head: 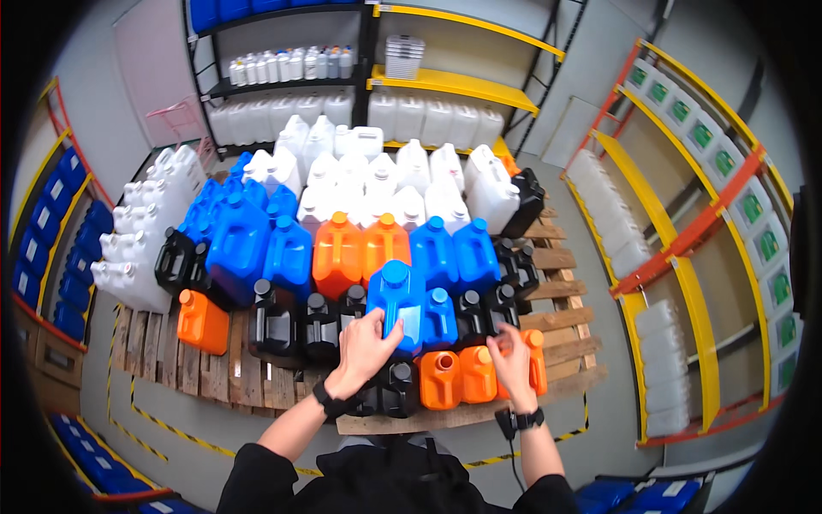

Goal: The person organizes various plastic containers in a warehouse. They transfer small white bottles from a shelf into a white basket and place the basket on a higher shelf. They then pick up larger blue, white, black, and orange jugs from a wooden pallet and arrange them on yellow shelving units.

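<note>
My left hand (367,344) grips the handle of a blue plastic jerrycan (396,295) with a blue screw cap, held upright over the front rows. My right hand (512,360) is at the front right, over small orange jerrycans, its fingers bent near the top of one; whether it holds anything cannot be told. Left of it stand a capped orange jerrycan (477,374) and an orange jerrycan without a cap (441,380), its round mouth showing. Black jerrycans (399,389) stand beside these and behind them. A smaller blue jerrycan (439,319) is just right of the held one.
Wooden pallets (552,319) carry many white jerrycans (411,164), blue, black and orange ones. A lone orange jerrycan (203,322) stands front left. Shelving with yellow beams (456,87) is behind; an orange and yellow rack (690,238) is at right. Striped tape (186,438) marks the floor.
</note>
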Action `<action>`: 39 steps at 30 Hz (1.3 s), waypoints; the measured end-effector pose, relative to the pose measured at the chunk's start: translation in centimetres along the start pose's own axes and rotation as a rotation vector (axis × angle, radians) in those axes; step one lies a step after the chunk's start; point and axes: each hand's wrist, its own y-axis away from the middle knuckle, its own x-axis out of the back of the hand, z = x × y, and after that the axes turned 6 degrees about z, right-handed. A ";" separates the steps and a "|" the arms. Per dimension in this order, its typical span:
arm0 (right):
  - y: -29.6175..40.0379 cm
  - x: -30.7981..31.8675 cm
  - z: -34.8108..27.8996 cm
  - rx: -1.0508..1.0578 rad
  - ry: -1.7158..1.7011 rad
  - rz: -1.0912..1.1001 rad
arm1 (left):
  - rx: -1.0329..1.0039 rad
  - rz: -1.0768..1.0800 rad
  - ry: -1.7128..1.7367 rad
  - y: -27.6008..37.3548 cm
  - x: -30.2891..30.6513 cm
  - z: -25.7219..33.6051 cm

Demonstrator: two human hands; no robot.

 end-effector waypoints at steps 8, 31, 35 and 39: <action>-17.8 -12.9 4.6 0.162 0.316 -0.086 | 0.065 0.259 0.053 8.4 6.3 2.7; -17.0 -4.0 -15.5 0.533 -0.330 -0.009 | 0.879 1.083 -0.413 41.0 18.5 -3.8; -6.2 -3.7 -27.9 1.096 0.045 0.427 | 0.926 1.135 -0.399 46.7 21.1 -5.9; 1.4 -6.8 -31.3 0.735 -0.629 -0.163 | 0.917 1.159 -0.326 51.9 25.1 -8.5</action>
